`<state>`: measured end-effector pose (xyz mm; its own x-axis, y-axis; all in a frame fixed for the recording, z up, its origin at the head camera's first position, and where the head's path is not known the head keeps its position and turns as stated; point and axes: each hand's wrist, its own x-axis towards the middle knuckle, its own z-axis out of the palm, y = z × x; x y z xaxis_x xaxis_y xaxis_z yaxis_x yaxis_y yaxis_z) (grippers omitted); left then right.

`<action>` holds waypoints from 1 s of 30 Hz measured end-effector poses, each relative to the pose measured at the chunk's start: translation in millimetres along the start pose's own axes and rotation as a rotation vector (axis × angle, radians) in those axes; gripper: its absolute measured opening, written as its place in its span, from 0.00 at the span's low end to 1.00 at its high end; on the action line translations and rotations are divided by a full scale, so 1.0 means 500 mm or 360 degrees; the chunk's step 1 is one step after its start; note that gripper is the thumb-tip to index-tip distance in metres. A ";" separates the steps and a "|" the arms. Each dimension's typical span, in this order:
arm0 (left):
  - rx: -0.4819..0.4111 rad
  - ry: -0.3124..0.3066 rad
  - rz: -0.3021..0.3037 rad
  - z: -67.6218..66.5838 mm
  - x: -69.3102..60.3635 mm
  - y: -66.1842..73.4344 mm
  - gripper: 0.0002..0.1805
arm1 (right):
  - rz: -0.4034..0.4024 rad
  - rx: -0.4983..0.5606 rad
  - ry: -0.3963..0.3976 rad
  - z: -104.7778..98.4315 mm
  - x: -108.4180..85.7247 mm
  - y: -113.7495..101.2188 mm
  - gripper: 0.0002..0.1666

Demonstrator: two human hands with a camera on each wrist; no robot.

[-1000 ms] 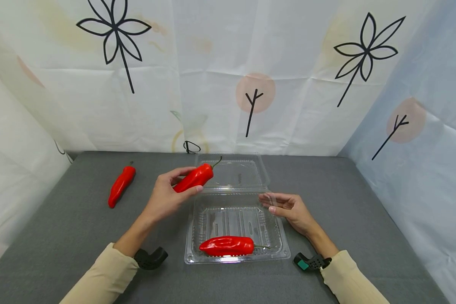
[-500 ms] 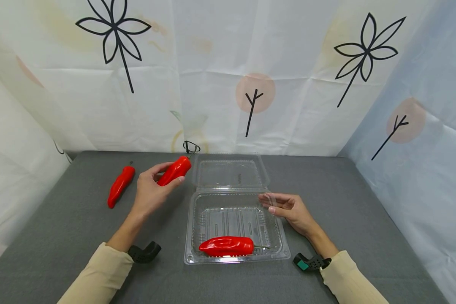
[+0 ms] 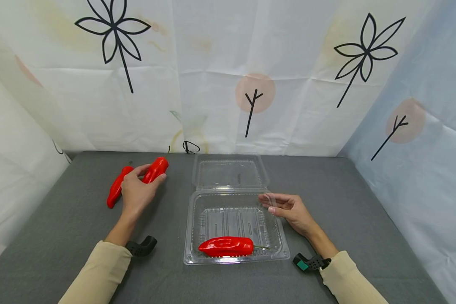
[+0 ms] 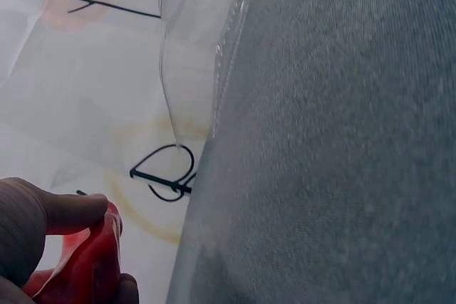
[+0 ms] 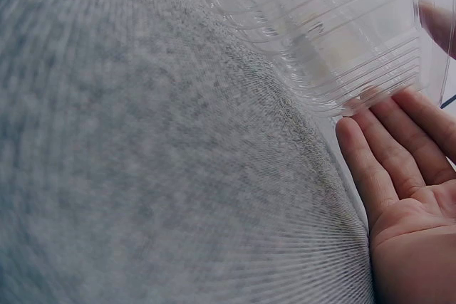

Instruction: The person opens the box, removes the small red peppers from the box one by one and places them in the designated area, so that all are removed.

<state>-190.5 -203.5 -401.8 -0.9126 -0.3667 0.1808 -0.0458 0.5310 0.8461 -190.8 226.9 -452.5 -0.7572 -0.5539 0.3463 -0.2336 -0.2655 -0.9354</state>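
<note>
In the head view my left hand [image 3: 137,192] holds a red pepper [image 3: 156,169] above the table, its green stem pointing up and away. The left wrist view shows the thumb and fingers around that pepper [image 4: 89,265]. Just left of the hand, partly behind it, another red pepper [image 3: 115,188] lies on the table. A third red pepper [image 3: 226,246] lies crosswise along the near side of a clear plastic clamshell container [image 3: 188,255]. My right hand [image 3: 291,211] is at the container's right side; its straight fingers [image 5: 388,144] touch the outer wall.
The container's hinged lid [image 3: 232,171] lies folded back, flat toward the rear. Grey cloth covers the table [image 3: 327,190]. A printed white curtain [image 3: 209,84] rises behind the table and along both sides.
The left hand has carried its pepper leftward, from over the container's left edge to near the pepper lying on the table. My right hand and the container have stayed in place.
</note>
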 end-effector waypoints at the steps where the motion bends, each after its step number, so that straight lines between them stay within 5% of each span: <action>1: 0.0020 0.0013 -0.0007 -0.002 0.001 -0.003 0.33 | 0.0000 0.0002 -0.0001 0.000 0.000 0.000 0.25; 30: 0.0385 0.0118 -0.0117 -0.001 0.022 -0.063 0.31 | -0.0008 -0.0016 -0.0010 0.000 0.000 -0.001 0.25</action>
<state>-198.8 -224.6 -426.3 -0.8713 -0.4614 0.1672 -0.2147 0.6647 0.7156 -190.8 227.1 -452.2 -0.7524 -0.5573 0.3512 -0.2433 -0.2602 -0.9344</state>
